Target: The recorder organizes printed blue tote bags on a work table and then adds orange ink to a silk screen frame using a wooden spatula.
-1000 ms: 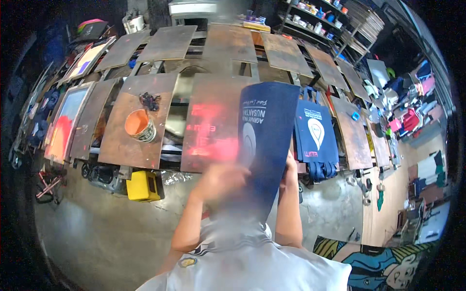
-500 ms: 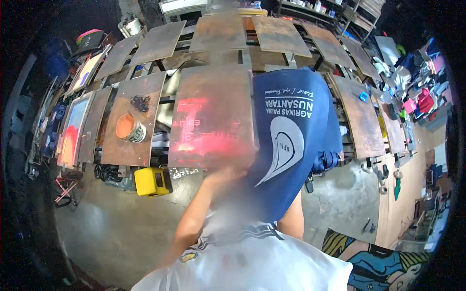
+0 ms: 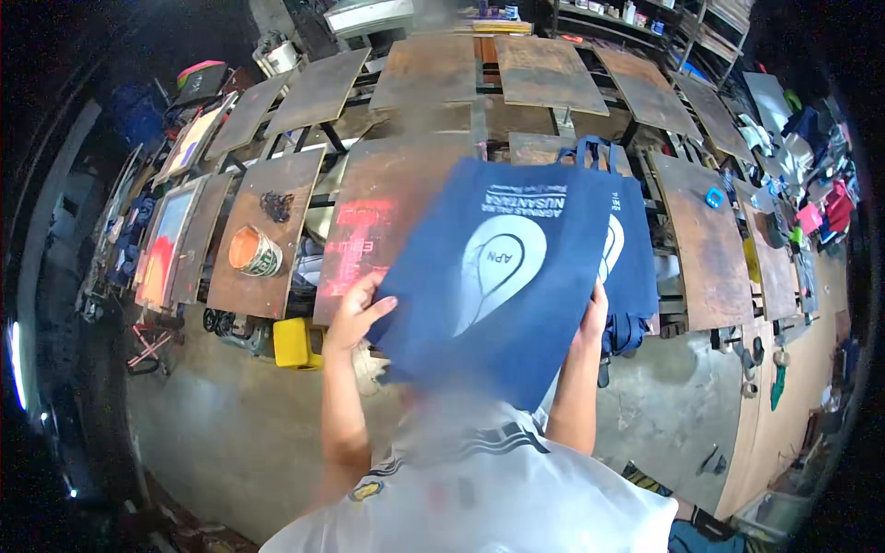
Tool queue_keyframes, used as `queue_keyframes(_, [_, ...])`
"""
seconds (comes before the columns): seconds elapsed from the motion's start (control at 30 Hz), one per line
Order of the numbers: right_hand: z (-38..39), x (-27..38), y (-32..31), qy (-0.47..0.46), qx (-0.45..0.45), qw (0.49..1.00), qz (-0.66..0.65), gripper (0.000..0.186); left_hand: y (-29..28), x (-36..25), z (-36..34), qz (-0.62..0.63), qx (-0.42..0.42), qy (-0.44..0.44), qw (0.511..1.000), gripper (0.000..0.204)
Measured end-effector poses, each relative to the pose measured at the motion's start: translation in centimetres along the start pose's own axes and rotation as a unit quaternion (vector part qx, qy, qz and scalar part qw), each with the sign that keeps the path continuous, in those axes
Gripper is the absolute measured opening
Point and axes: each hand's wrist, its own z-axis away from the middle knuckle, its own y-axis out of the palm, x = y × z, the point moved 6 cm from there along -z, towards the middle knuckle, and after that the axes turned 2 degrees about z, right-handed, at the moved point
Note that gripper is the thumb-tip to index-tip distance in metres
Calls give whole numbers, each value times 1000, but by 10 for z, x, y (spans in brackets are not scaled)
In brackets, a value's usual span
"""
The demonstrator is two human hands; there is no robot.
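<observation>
A dark blue tote bag [image 3: 424,240] with a pale drop-shaped print is held up at a tilt in front of me. At its left edge, my left hand [image 3: 350,318] grips the fabric with the thumb lying over the front. My right hand [image 3: 591,318] holds the opposite edge, its fingers partly hidden behind the cloth. Behind and to the right, a second blue tote bag [image 3: 631,244] with the same kind of print lies on a board, partly covered by the first. Loop handles show at the top.
Brown boards stand in two rows, including one with pink-red marks [image 3: 355,244]. A paint tub [image 3: 254,251] and a dark clump [image 3: 275,205] sit on the left board. A small blue object [image 3: 713,197] rests on the right board. A yellow container [image 3: 295,345] stands below.
The held bag has swung left and now spans both hands, uncovering the second bag. My left hand has moved up and left to the bag's edge; my right hand has come into sight.
</observation>
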Motion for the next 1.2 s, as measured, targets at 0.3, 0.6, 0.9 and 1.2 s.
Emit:
queue_keyframes(0.3, [-44, -28, 19, -66, 60, 850, 519, 43, -9, 76, 38, 19, -110, -121, 986, 45])
queue_keyframes(0.6, [-112, -108, -62, 6, 89, 785, 613, 20, -27, 110, 76, -29, -172, -100, 980, 35])
queue_keyframes(0.9, [-186, -154, -28, -52, 109, 730, 672, 23, -33, 89, 93, -97, -113, -183, 972, 42])
queue_keyframes(1.2, [-222, -167, 48, -59, 205, 869, 446, 14, -21, 57, 98, -70, -242, -143, 957, 34])
